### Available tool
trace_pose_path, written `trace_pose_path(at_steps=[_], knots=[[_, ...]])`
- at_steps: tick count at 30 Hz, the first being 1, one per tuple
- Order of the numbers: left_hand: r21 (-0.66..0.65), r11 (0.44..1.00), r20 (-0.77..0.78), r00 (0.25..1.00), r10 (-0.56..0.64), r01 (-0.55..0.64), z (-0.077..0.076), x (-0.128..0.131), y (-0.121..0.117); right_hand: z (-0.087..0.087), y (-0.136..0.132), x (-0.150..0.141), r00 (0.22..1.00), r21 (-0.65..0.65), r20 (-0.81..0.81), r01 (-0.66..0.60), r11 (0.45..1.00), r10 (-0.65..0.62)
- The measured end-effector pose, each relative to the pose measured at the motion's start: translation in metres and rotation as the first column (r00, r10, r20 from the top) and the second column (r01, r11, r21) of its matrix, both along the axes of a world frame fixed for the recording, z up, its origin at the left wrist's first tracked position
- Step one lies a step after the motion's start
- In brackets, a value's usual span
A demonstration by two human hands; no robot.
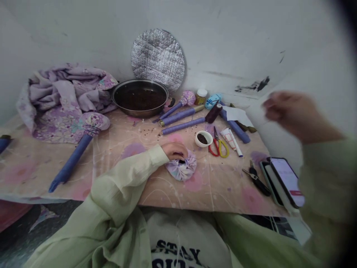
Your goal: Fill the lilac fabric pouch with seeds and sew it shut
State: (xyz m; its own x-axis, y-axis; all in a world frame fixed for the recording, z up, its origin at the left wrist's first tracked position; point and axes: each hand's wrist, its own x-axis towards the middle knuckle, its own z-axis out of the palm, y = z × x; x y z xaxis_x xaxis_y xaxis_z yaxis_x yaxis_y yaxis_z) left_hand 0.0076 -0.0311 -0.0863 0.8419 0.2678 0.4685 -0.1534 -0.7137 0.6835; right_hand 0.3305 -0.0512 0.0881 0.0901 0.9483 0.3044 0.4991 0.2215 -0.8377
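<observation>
My left hand (175, 150) grips the upper left edge of a gathered floral fabric pouch (182, 172) lying on the table. A dark opening shows in the middle of its puckered cloth. Raised high to the right, away from the table, my right hand (290, 113) is blurred, its fingers drawn together in a pinch. What it holds is too small to make out. Near the pouch stand a small white cup (203, 139) of dark grains and scissors (219, 147) with one red and one yellow handle.
Behind are a wide pan (141, 98), a round silver mat (158, 59), a thread spool (213, 113), a lidded jar (200, 96) and several blue-wrapped sticks (182, 125). A cloth-headed mallet (74, 156) and bunched floral fabric (64, 96) lie left. Snips (256, 179) and a phone (287, 180) sit right.
</observation>
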Motion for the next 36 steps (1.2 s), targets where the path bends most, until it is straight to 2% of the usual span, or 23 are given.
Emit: trace_pose_path(at_steps=[1,2,4,6,8,10,12,14,15,17,19,21,24,27,30,32,36], knots=[[0.017,1.0,0.0,1.0,0.008,-0.008,0.0,0.001,-0.001,-0.018,-0.013,-0.023,0.994,-0.227,-0.079,-0.088,0.97,0.072],[0.03,0.999,-0.003,1.0,0.021,-0.021,0.001,0.002,-0.001,-0.037,-0.027,-0.047,0.98,-0.354,-0.125,-0.191,0.916,0.156],[0.044,0.997,-0.021,0.998,0.066,-0.065,0.002,0.001,-0.001,-0.072,-0.051,-0.085,0.93,-0.501,-0.175,-0.367,0.784,0.324],[0.047,0.99,-0.034,0.99,0.138,-0.136,0.006,-0.004,-0.003,-0.101,-0.066,-0.107,0.894,-0.487,-0.227,-0.447,0.75,0.386],[0.044,0.962,-0.027,0.963,0.27,-0.268,0.013,-0.013,-0.011,-0.12,-0.069,-0.113,0.879,-0.406,-0.253,-0.476,0.78,0.405],[0.012,0.887,-0.029,0.887,0.461,-0.461,0.021,-0.022,-0.029,-0.13,-0.066,-0.111,0.876,-0.331,-0.267,-0.475,0.815,0.402],[-0.088,0.779,-0.108,0.784,0.612,-0.62,0.025,-0.025,-0.055,-0.133,-0.061,-0.108,0.877,-0.277,-0.277,-0.465,0.841,0.393],[-0.299,0.691,-0.202,0.751,0.629,-0.659,0.025,-0.021,-0.084,-0.133,-0.056,-0.108,0.872,-0.247,-0.272,-0.472,0.846,0.407],[-0.399,0.658,-0.254,0.767,0.589,-0.638,0.023,-0.016,-0.098,-0.133,-0.054,-0.109,0.866,-0.245,-0.261,-0.487,0.839,0.427],[-0.483,0.608,-0.304,0.772,0.558,-0.63,0.017,-0.005,-0.118,-0.134,-0.052,-0.112,0.854,-0.246,-0.239,-0.513,0.822,0.461],[-0.376,0.607,-0.278,0.71,0.647,-0.7,0.012,0.005,-0.129,-0.137,-0.05,-0.115,0.849,-0.25,-0.224,-0.524,0.814,0.478],[-0.162,0.586,-0.225,0.608,0.762,-0.794,0.008,0.011,-0.13,-0.141,-0.049,-0.116,0.849,-0.25,-0.218,-0.526,0.813,0.482],[0.137,0.499,-0.198,0.47,0.86,-0.856,0.006,0.017,-0.126,-0.146,-0.048,-0.116,0.851,-0.244,-0.214,-0.522,0.817,0.48],[0.322,0.439,-0.266,0.365,0.892,-0.839,0.008,0.026,-0.122,-0.15,-0.048,-0.114,0.856,-0.23,-0.24,-0.508,0.83,0.457],[0.443,0.42,-0.362,0.27,0.892,-0.792,0.01,0.036,-0.119,-0.153,-0.047,-0.114,0.859,-0.232,-0.25,-0.501,0.834,0.447],[0.476,0.425,-0.405,0.236,0.883,-0.77,0.01,0.04,-0.116,-0.155,-0.048,-0.114,0.861,-0.245,-0.237,-0.501,0.83,0.45],[0.443,0.428,-0.373,0.272,0.887,-0.788,0.002,0.041,-0.11,-0.157,-0.053,-0.115,0.87,-0.269,-0.25,-0.485,0.832,0.425]])
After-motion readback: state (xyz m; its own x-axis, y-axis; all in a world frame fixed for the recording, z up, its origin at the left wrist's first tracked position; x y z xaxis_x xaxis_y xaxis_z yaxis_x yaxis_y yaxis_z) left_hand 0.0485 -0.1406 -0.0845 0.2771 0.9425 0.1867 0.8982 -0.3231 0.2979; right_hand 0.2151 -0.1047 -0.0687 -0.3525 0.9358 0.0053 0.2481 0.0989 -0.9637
